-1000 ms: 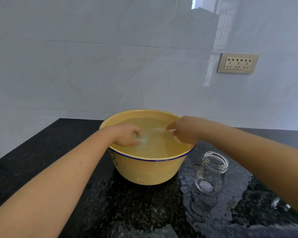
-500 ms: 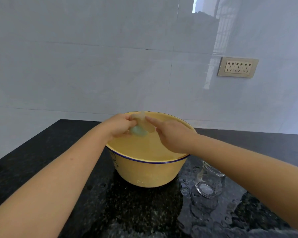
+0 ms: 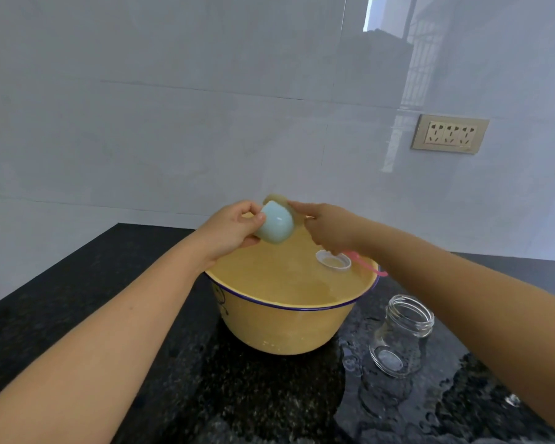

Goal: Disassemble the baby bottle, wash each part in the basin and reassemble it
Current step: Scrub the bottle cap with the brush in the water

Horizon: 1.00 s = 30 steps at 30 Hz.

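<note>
One black stone counter (image 3: pixel 93 315) carries a yellow basin (image 3: pixel 285 331) with a blue rim, filled nearly to the brim with water (image 3: pixel 269 280). The counter to the right of the basin is wet. Both bare forearms reach over the basin from its near side. A clear glass bottle body (image 3: pixel 404 338) stands upright and uncapped just right of the basin, apart from its wall. On the wall above and to the right of the basin sits a beige socket panel (image 3: pixel 450 133).

Above the basin's far rim, the left hand (image 3: pixel 231 232) grips a pale blue cap (image 3: pixel 276 227) with curled fingers. The right hand (image 3: pixel 330 229) stretches its forefinger to a translucent piece (image 3: pixel 274 198) behind the cap; whether it grasps anything cannot be told. A white ring (image 3: pixel 334 267) floats in the basin's right half, and a pink strip (image 3: pixel 369 265) lies across the right rim.
</note>
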### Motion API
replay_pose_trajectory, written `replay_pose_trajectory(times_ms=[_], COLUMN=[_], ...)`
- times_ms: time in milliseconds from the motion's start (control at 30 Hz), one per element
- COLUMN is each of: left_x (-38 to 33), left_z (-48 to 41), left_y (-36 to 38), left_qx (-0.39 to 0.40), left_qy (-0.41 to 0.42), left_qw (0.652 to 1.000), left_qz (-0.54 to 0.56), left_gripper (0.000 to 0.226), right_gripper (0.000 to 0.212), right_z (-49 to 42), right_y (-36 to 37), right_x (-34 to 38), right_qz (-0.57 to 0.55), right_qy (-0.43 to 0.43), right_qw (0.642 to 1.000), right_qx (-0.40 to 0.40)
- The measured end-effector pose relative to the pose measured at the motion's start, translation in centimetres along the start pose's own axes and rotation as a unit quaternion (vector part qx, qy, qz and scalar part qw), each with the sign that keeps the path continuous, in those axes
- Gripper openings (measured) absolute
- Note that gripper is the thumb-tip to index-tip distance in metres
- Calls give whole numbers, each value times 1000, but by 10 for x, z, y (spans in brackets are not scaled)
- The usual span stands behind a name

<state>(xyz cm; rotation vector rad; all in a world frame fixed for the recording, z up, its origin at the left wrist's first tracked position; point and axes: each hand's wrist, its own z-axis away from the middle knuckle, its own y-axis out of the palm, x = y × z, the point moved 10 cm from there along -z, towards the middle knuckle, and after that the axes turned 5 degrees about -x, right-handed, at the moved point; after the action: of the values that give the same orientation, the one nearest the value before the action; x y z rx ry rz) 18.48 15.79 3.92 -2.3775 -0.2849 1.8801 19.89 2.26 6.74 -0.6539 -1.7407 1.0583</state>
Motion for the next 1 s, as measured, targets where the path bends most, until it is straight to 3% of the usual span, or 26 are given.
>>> replay_pose_trajectory(times_ms=[133, 300, 433, 533, 700, 767, 833, 933, 1000], left_x=[-11, -20, -23, -27, -33, -26, -13, 2, 6], left_z=[4, 6, 5, 7, 13, 11, 9, 13, 16], left_y=[1, -4, 1, -2, -6, -8, -4, 7, 11], left_qx=[10, -31, -31, -53, -98, -87, -66, -49, -63], left_qy=[18, 81, 121, 132, 121, 75, 2, -93, -137], left_qw=[993, 994, 977, 964, 952, 976, 997, 990, 977], left_qz=[115, -66, -174, -224, -263, -185, -38, 95, 153], left_gripper=[18, 13, 20, 22, 25, 22, 17, 13, 13], right_gripper=[57, 28, 19, 18, 23, 28, 36, 48, 49], right_z=[15, 24, 35, 35, 24, 23, 23, 22, 24], right_y=[31, 54, 63, 62, 44, 36, 28, 11, -6], right_x=[-17, -13, -3, -4, -25, -26, -24, -20, -9], right_qz=[-257, -445, -483, -472, -489, -476, -443, -355, -206], right_qy=[82, 163, 195, 205, 214, 188, 156, 95, 21], right_qw=[956, 868, 831, 838, 840, 856, 881, 930, 977], right_qx=[118, 151, 197, 183, 95, 77, 54, 4, -52])
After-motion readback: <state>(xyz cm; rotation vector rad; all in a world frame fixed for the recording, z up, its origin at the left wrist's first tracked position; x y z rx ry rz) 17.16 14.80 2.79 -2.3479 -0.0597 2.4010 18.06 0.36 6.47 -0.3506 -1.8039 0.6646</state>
